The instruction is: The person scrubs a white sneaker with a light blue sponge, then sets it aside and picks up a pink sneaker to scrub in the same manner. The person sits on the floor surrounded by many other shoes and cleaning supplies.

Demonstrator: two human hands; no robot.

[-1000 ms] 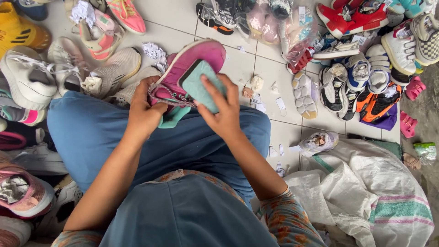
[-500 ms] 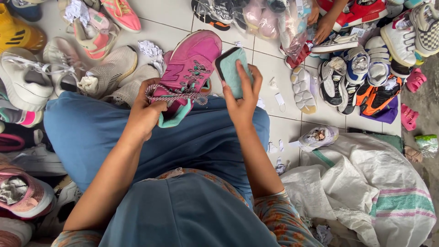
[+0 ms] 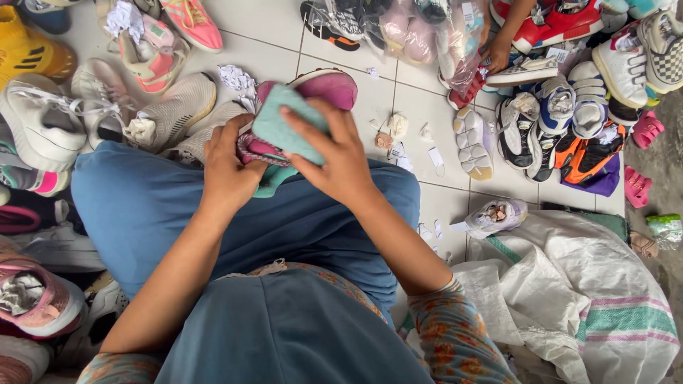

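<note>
The left hand [image 3: 229,171] gripped the pink shoe [image 3: 313,92] by its laced end, fingers closed around it, over the blue lap [image 3: 142,206]. The right hand [image 3: 334,160] pressed a teal sponge [image 3: 281,128] flat on the shoe, fingers spread over it.

Bright even daylight, soft faint shadows, no glare, sharp focus, slight wide-angle stretch at edges
</note>
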